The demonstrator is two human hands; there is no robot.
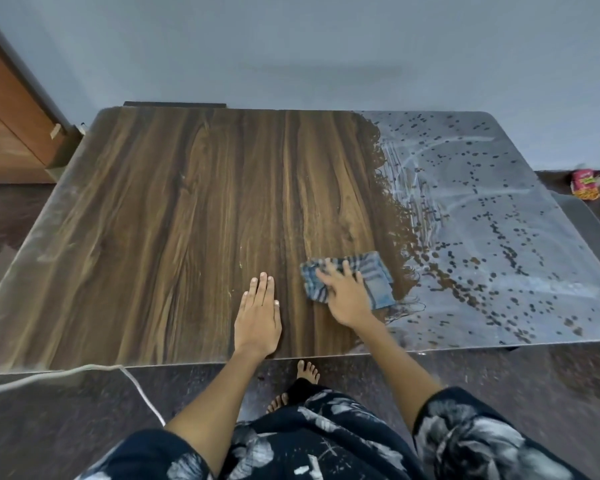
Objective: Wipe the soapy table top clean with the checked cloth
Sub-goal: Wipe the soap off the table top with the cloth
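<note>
The wooden table top shows dark bare grain over its left and middle parts. A pale soapy film with dark spots and streaks covers the right third. The blue checked cloth lies folded near the front edge, at the border of the film. My right hand presses flat on the cloth with spread, straight fingers. To its left, my left hand rests flat on the bare wood with its fingers together.
A white cable trails over the front left edge to the dark floor. A wooden door stands at the far left. A pink packet lies on the floor at the far right. My bare feet stand below the front edge.
</note>
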